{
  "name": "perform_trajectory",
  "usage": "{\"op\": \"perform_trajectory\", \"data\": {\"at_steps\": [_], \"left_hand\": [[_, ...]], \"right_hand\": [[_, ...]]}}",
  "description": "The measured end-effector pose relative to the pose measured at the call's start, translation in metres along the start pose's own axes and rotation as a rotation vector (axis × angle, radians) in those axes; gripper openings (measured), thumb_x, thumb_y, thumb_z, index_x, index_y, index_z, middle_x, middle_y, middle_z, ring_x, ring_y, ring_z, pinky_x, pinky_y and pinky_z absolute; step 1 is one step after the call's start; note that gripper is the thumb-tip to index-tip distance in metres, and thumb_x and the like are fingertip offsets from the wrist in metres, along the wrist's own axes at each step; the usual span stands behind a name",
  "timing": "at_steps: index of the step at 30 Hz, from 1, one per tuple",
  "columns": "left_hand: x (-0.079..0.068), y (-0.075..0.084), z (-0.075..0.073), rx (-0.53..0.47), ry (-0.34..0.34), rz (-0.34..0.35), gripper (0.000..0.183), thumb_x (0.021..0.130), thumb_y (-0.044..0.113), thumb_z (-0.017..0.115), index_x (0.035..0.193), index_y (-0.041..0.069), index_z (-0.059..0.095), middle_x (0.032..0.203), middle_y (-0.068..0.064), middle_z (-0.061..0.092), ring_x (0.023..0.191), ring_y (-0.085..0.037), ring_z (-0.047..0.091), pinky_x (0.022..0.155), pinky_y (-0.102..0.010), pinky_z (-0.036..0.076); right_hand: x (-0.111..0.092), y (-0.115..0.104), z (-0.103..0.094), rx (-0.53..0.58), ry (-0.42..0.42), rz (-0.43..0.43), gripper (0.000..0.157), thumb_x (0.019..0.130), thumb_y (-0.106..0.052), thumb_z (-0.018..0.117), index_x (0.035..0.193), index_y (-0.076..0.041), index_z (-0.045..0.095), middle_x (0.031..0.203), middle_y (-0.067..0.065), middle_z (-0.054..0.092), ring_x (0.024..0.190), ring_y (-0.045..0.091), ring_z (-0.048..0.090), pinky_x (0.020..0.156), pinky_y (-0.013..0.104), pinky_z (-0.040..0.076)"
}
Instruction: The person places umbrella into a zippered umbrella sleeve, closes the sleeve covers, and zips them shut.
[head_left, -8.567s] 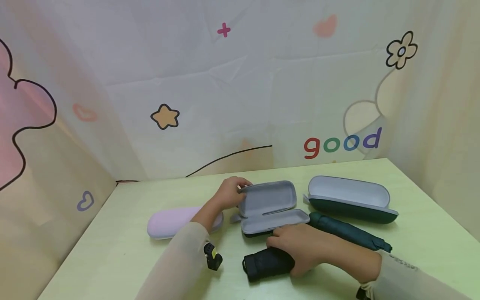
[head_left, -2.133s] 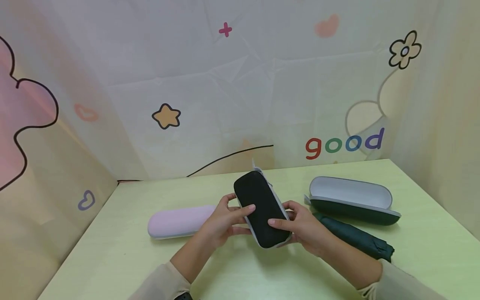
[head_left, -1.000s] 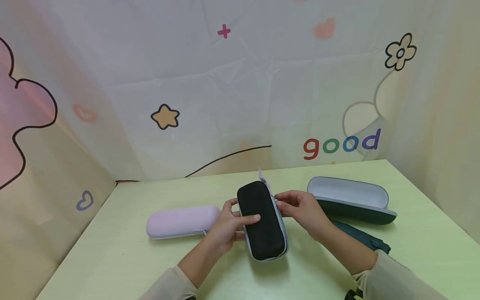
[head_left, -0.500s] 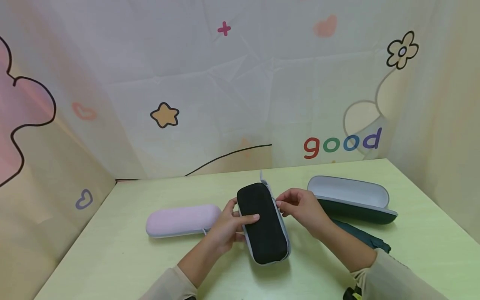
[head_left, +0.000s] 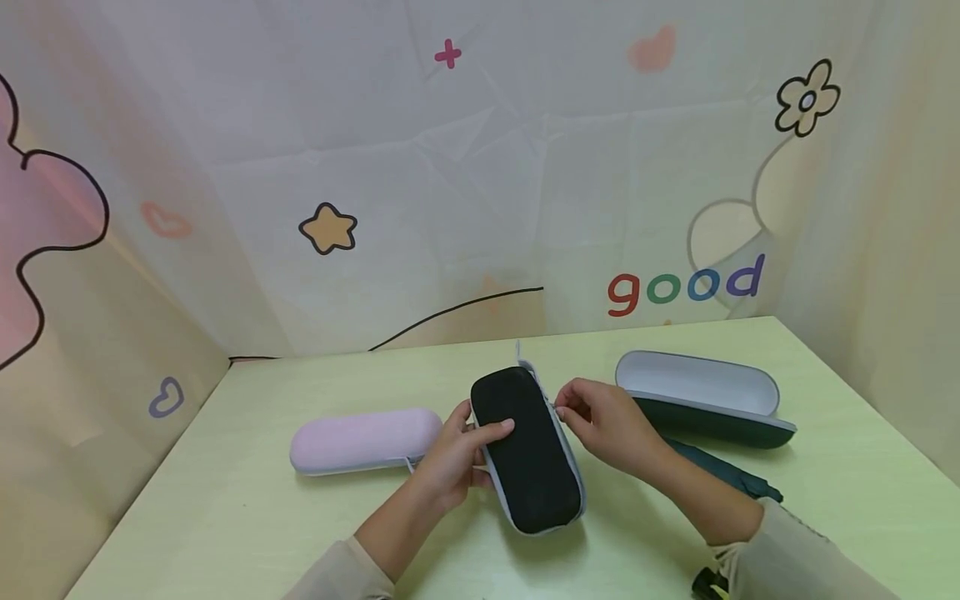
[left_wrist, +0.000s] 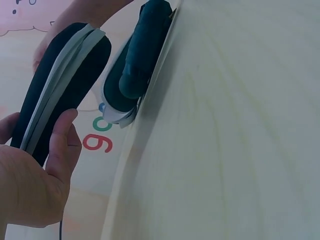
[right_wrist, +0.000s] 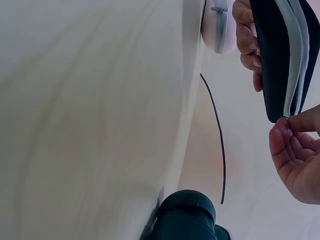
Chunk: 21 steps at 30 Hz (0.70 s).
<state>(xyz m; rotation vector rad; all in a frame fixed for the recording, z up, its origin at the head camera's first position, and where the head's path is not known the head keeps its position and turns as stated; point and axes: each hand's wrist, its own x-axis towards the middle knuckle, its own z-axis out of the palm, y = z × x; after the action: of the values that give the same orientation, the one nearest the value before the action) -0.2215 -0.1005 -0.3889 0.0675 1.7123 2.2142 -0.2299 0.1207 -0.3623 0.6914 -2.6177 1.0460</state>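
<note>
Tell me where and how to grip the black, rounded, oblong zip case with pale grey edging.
The black case is probably best gripped midway along its left edge, from the left: its broad face takes the thumb, as the left hand shows, and the pale grey edging on the right is left to the right hand, which pinches there.

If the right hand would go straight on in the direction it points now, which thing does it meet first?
Most likely the black case: the right hand points at its side edge and seems to pinch the zipper there. Exact depth is unclear.
</note>
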Motion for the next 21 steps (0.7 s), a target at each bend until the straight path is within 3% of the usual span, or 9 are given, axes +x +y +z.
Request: {"op": "perform_trajectory", "data": {"at_steps": [12, 21], "left_hand": [[0.000, 0.005, -0.008, -0.033, 0.037, 0.015, 0.055, 0.088, 0.019, 0.069, 0.134, 0.013, 0.039, 0.095, -0.006, 0.072, 0.074, -0.020, 0.072, 0.053, -0.035, 0.056], [0.002, 0.011, -0.010, -0.067, 0.085, 0.027, 0.059, 0.088, 0.020, 0.070, 0.136, 0.013, 0.037, 0.094, -0.008, 0.071, 0.070, -0.021, 0.071, 0.053, -0.035, 0.056]], "right_hand": [[-0.008, -0.005, 0.000, -0.029, -0.025, -0.075, 0.008, 0.087, -0.001, 0.070, 0.089, -0.007, 0.066, 0.072, -0.007, 0.055, 0.064, 0.010, 0.047, 0.058, 0.024, 0.046], [-0.011, -0.010, -0.005, -0.032, -0.085, -0.042, 0.009, 0.087, -0.002, 0.070, 0.089, -0.009, 0.066, 0.073, -0.007, 0.057, 0.066, 0.011, 0.048, 0.059, 0.023, 0.047]]}}
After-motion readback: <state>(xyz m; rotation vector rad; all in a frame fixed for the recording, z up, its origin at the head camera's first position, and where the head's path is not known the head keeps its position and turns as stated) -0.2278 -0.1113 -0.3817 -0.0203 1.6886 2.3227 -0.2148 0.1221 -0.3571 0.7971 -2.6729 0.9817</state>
